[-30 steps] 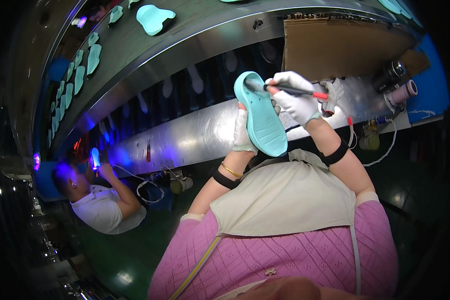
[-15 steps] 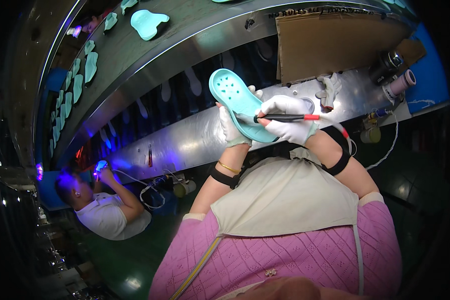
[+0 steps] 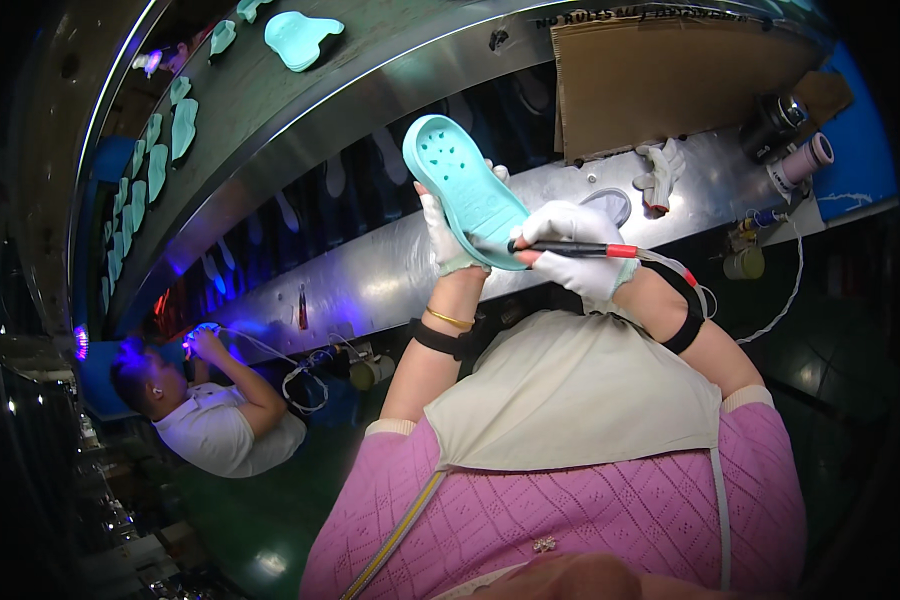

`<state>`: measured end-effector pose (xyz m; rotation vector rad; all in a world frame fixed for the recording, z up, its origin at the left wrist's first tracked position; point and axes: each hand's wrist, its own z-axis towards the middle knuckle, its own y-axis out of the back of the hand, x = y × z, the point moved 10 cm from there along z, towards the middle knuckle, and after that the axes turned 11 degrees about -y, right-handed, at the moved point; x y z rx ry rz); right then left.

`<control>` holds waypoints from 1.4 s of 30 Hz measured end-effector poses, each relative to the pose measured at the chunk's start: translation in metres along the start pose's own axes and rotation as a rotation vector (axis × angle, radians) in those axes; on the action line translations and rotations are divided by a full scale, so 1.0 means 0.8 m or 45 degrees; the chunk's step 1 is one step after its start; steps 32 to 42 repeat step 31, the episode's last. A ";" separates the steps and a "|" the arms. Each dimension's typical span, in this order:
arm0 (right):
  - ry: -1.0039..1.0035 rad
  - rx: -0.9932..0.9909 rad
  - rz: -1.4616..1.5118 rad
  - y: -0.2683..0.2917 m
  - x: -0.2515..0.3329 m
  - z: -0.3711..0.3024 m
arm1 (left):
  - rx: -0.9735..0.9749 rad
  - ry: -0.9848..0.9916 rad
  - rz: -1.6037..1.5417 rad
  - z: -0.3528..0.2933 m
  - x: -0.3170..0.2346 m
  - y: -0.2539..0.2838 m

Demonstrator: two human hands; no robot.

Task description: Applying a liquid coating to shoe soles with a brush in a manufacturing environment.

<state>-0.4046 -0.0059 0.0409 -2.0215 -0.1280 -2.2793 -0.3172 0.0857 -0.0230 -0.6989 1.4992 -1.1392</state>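
A turquoise foam clog [image 3: 480, 208] with small holes near its far end is tilted up over the bench. Gloved in white, my left hand [image 3: 442, 235] grips it from beneath and along its left side, the fingers partly hidden behind it. My gloved right hand [image 3: 580, 225] is closed on a black-handled brush [image 3: 560, 247] with red bands and a thin tube trailing off to the right. The brush's tip lies against the clog's near end, close to the left rim. Some of the right fingertips are bare.
Beyond the metal bench [image 3: 360, 290] runs a conveyor belt [image 3: 240, 110] carrying several turquoise pieces. A cardboard sheet [image 3: 670, 85], a spare glove [image 3: 660, 175], a pink cup [image 3: 805, 162] and a dark flask [image 3: 778, 120] are at right. A co-worker [image 3: 225, 420] sits at left.
The clog has shifted slightly up and to the left, and my left hand with it. My right hand has moved a little nearer, toward the clog's near end. The belt pieces have crept right.
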 end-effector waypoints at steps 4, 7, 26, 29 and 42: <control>-0.227 -0.014 0.240 0.018 -0.024 0.003 | 0.120 0.083 -0.253 -0.008 0.003 -0.023; 0.034 -0.217 0.042 0.046 0.011 0.009 | 0.187 0.092 -0.114 -0.028 0.003 -0.050; -0.086 0.029 0.097 0.014 -0.002 0.008 | 0.206 0.216 -0.060 -0.023 0.009 -0.050; -0.060 0.042 0.086 0.011 0.001 0.006 | 0.299 0.250 0.089 -0.017 0.004 -0.058; -0.043 0.056 0.077 0.010 0.004 0.006 | 0.296 0.290 0.139 -0.012 0.001 -0.054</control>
